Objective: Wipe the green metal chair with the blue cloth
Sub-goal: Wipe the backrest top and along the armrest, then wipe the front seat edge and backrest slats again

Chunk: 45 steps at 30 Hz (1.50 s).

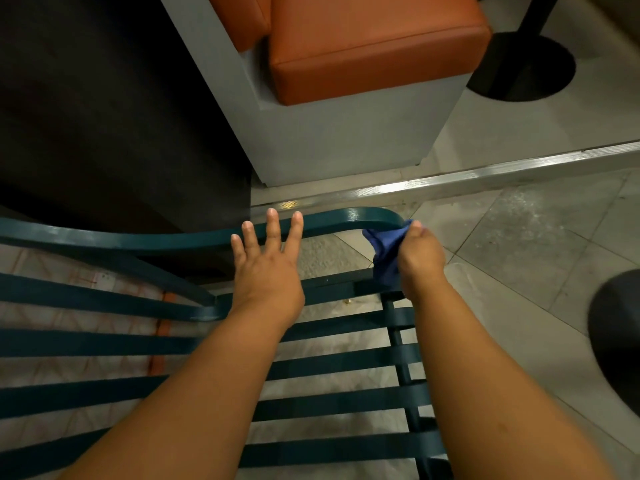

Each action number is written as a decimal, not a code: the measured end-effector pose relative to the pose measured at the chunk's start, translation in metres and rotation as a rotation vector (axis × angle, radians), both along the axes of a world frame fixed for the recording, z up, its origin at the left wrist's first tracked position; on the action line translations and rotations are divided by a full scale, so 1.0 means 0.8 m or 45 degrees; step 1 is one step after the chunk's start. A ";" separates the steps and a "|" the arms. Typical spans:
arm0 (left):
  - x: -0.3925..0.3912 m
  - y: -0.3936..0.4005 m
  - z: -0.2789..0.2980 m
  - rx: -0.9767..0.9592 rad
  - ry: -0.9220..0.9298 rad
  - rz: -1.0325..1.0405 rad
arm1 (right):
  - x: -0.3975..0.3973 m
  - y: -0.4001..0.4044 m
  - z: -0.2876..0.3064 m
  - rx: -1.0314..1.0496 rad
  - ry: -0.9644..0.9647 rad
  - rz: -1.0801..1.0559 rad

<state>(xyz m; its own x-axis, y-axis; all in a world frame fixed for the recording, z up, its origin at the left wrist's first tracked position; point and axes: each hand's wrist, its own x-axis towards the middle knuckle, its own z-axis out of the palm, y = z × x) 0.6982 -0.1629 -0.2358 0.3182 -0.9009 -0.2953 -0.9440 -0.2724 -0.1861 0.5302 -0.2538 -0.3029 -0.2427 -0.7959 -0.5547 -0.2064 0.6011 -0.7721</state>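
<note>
The green metal chair (104, 344) fills the lower half of the head view, its flat slats running left to right and a curved armrest bar (346, 221) across the middle. My right hand (420, 258) is shut on the bunched blue cloth (386, 252), pressing it against the right end of the armrest bar. My left hand (266, 268) hovers flat with fingers spread, fingertips over the armrest bar, holding nothing.
An orange cushioned seat (374, 46) on a grey base (332, 143) stands just beyond the chair. A dark panel (104, 109) is at the left. A metal floor strip (485, 176) crosses the tiles. Black round table bases sit at top right (523, 65) and right edge (616, 327).
</note>
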 end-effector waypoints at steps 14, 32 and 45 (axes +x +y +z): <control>0.004 0.000 0.005 0.032 0.005 -0.032 | 0.000 0.013 0.044 0.294 -0.859 -0.446; -0.012 -0.003 0.043 0.040 0.266 0.069 | -0.080 0.071 0.107 -0.045 -1.565 -0.046; -0.095 0.113 0.041 -0.024 0.736 0.081 | -0.156 0.202 0.053 0.114 -1.891 0.253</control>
<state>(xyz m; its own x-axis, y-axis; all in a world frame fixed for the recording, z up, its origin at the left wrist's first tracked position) 0.6224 -0.0725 -0.2033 0.1637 -0.8921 -0.4211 -0.8726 -0.3301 0.3600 0.4055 -0.0922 -0.2601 0.6745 -0.6984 -0.2395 0.6290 0.7134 -0.3088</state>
